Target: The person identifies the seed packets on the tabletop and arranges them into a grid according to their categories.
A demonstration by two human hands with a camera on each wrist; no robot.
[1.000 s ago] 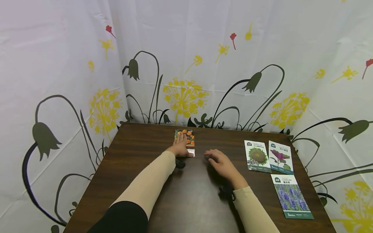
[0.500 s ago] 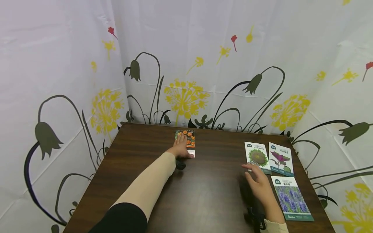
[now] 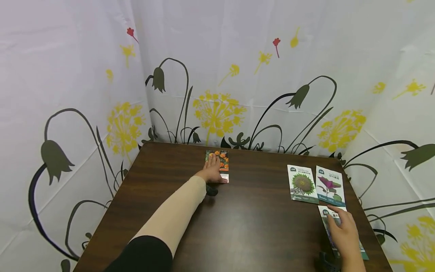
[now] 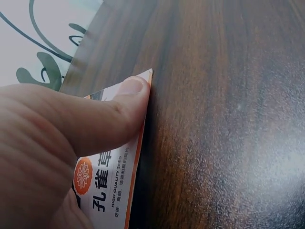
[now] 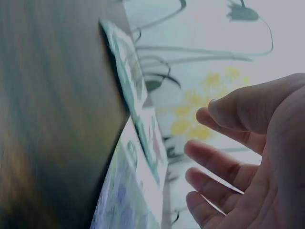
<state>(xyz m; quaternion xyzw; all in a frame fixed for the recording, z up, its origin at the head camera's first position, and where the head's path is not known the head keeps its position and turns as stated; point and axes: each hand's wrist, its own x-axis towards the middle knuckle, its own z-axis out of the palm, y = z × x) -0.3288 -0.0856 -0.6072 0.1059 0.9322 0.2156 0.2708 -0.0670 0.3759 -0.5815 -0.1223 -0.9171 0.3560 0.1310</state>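
Note:
My left hand (image 3: 211,172) lies with straight fingers on a seed packet printed with orange flowers (image 3: 224,162), near the table's back edge. In the left wrist view the thumb (image 4: 124,109) rests across that packet's white end, beside its black lettering. Over at the right side, my right hand (image 3: 346,234) is above a seed packet with purple flower spikes (image 3: 325,219), covering much of it. Its fingers are loosely bent and hold nothing; in the right wrist view they are spread apart, with the purple-flower packet (image 5: 116,200) lying beyond them on the tabletop.
A seed packet with a green-rimmed round flower head (image 3: 302,184) and one with a magenta plant (image 3: 329,185) lie side by side behind the right hand. The dark wooden table (image 3: 251,211) backs onto a flower-print curtain (image 3: 217,45).
My right hand has moved from the table's middle out to the right, over the purple-flower packet. The left hand has stayed on the orange-flower packet.

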